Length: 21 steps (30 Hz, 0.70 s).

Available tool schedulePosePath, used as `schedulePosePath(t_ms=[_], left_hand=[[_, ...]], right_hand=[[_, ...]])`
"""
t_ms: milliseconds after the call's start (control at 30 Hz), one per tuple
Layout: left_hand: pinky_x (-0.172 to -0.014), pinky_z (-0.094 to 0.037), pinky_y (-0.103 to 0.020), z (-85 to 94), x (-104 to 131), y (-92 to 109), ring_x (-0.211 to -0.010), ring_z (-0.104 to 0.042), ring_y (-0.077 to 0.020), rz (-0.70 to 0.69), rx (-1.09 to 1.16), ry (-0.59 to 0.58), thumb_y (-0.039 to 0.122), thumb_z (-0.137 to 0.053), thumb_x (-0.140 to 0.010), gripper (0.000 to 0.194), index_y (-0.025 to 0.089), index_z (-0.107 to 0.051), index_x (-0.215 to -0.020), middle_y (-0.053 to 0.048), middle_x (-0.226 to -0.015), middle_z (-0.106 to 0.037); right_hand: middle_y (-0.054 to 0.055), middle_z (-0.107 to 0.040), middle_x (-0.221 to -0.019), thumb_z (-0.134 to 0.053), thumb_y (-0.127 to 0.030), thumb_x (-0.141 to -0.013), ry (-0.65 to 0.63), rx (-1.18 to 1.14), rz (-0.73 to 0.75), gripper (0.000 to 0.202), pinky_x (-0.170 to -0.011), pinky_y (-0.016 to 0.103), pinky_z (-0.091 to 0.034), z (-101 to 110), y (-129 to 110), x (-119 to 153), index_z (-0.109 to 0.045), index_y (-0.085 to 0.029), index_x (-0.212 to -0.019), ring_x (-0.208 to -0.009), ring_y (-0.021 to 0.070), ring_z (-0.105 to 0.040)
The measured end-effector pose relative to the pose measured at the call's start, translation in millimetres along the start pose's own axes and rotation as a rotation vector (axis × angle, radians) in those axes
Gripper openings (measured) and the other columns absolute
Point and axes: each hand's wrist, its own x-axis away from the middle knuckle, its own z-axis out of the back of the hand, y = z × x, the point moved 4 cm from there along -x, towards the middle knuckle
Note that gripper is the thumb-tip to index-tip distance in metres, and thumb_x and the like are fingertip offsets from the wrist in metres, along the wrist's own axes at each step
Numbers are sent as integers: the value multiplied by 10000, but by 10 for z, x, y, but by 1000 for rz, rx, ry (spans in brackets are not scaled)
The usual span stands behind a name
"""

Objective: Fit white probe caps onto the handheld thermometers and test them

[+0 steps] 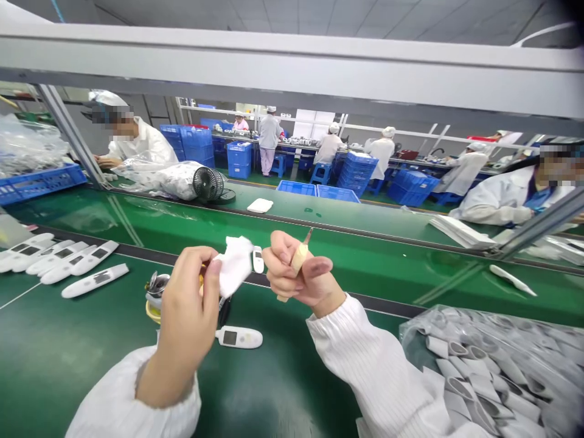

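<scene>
Between thumb and fingers, my left hand [189,313] pinches a white cloth [236,265] that hangs to its right. My right hand [298,274] is wrapped round a small tool with a pale yellow handle [299,258]; its thin dark tip points up. Cloth and tool are apart. Below them a white device with a small dark screen [239,337] lies on the green table. Another white device [258,260] shows between my hands, farther back. Partly hidden behind my left hand is a metal object [157,285] by a yellow ring.
Several white devices [93,261] lie at the left. A plastic bag of grey-white shells [493,371] fills the lower right. A green conveyor [378,261] crosses behind my hands, with a small black fan [208,184] beyond. Other people sit at both sides and farther back.
</scene>
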Motion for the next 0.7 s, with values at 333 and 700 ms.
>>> schedulePosePath(t_ms=[333, 700], left_hand=[[-827, -577, -209, 74, 139, 883, -935, -709, -137, -456, 973, 313, 31, -685, -861, 225, 147, -735, -1047, -39, -1014, -756], [-697, -530, -212, 42, 135, 957, -721, -645, -97, -200, 1177, 232, 136, -653, -919, 143, 186, -710, -797, 18, -764, -694]], right_hand=[[-87, -449, -624, -831, -544, -652, 428, 57, -72, 489, -485, 189, -335, -160, 112, 221, -485, -215, -758, -528, 56, -394], [-92, -478, -642, -811, -380, -776, 413, 231, 50, 402, -441, 161, -302, -227, 31, 460, -455, -225, -878, -492, 47, -371]])
